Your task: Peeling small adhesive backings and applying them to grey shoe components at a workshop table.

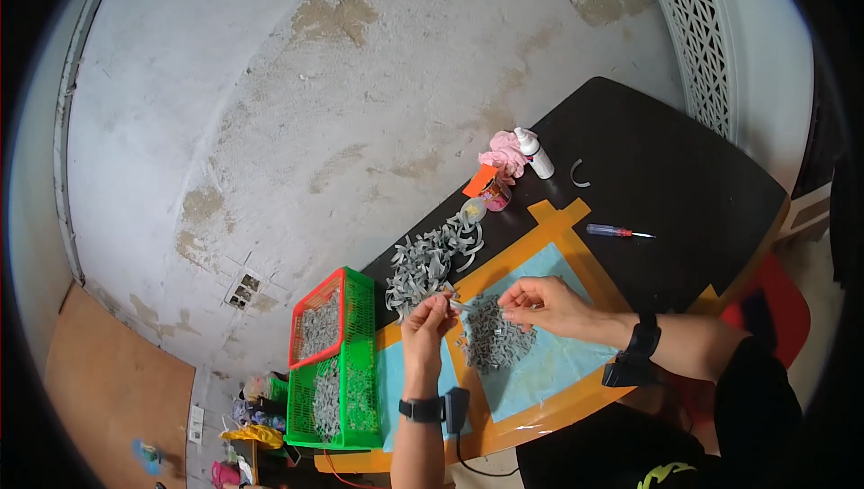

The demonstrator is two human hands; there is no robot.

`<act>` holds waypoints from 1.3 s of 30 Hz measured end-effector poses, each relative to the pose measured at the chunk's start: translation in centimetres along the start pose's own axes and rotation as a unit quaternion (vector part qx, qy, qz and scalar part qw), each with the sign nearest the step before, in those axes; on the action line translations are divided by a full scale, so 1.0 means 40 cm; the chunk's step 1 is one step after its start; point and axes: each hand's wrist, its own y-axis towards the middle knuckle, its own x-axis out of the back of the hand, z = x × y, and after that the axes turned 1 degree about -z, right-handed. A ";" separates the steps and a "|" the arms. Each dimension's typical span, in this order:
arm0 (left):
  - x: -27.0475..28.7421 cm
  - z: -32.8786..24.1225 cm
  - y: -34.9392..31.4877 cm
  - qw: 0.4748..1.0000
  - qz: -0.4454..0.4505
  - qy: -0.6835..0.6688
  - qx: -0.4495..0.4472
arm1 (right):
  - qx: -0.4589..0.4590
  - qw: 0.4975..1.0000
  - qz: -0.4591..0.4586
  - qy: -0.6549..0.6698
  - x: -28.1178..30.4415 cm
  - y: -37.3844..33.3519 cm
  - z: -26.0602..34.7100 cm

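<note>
My left hand (425, 323) is closed in a pinch on a grey curved strip (458, 306), which sticks out toward the right. My right hand (544, 305) is just right of the strip's end, thumb and fingers drawn together; whatever is between them is too small to make out. Below and between the hands, a heap of small grey pieces (497, 340) lies on a light blue sheet (567, 358) edged with orange-brown tape. Beyond my left hand sits a pile of larger grey curved strips (423, 264).
At the left, a red basket (316, 316) and a green basket (360, 309) hold grey pieces. Along the far edge stand a jar (494, 195), a pink cloth (504, 156) and a white bottle (536, 154). A screwdriver (616, 232) and a loose curved strip (576, 173) lie on the black tabletop (675, 165).
</note>
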 end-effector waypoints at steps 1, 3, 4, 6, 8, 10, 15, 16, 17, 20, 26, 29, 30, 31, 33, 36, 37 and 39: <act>-0.010 0.007 -0.020 0.999 0.018 -0.044 0.010 | 0.017 0.999 -0.014 0.023 -0.005 0.000 0.002; -0.049 -0.002 -0.059 0.994 0.016 -0.101 0.027 | 0.004 1.000 -0.015 0.020 -0.015 -0.001 0.013; -0.066 0.001 -0.071 0.995 0.019 -0.098 0.021 | -0.007 1.000 -0.014 0.017 -0.014 -0.003 0.017; -0.091 0.009 -0.086 0.995 0.024 -0.100 0.019 | -0.029 0.999 0.016 0.016 0.001 0.001 0.000; -0.108 0.019 -0.091 0.998 0.014 -0.063 0.007 | -0.051 0.998 0.045 0.015 0.012 0.002 -0.014; -0.095 0.034 -0.086 0.998 0.015 -0.056 0.008 | -0.054 0.998 0.023 -0.007 0.011 0.005 -0.022; -0.079 0.073 -0.085 0.998 0.050 -0.026 0.027 | -0.034 0.999 -0.004 0.002 0.020 0.009 -0.021; -0.074 0.082 -0.084 0.997 0.073 -0.022 0.020 | -0.049 0.998 -0.002 0.040 0.016 0.010 -0.015; -0.070 0.090 -0.083 0.995 0.095 -0.018 0.012 | -0.063 0.995 -0.001 0.078 0.014 0.013 -0.015; -0.086 0.083 -0.086 0.995 0.099 -0.030 0.013 | -0.076 0.992 -0.014 0.100 0.002 0.012 0.003; -0.091 0.102 -0.087 0.991 0.132 -0.027 0.015 | -0.122 0.977 -0.007 0.174 0.004 0.005 0.000; -0.085 0.078 -0.093 0.935 0.120 0.315 -0.113 | -0.124 0.981 0.014 0.151 0.014 0.004 -0.003; -0.083 0.082 -0.092 0.934 0.120 0.315 -0.114 | -0.107 0.985 0.010 0.134 0.011 0.005 -0.001; -0.081 0.092 -0.089 0.919 0.120 0.348 -0.143 | -0.106 0.985 0.010 0.134 0.009 0.005 -0.001; -0.082 0.096 -0.089 0.900 0.120 0.381 -0.174 | -0.065 0.991 -0.006 0.114 0.005 0.006 -0.003; -0.086 0.105 -0.088 0.899 0.123 0.378 -0.183 | -0.053 0.993 -0.005 0.103 -0.004 0.003 0.011; -0.080 0.125 -0.083 0.933 0.110 0.298 -0.169 | -0.052 0.993 -0.004 0.103 -0.004 0.004 0.016; -0.079 0.131 -0.082 0.960 0.097 0.214 -0.154 | -0.057 0.995 0.031 0.077 0.003 0.005 0.023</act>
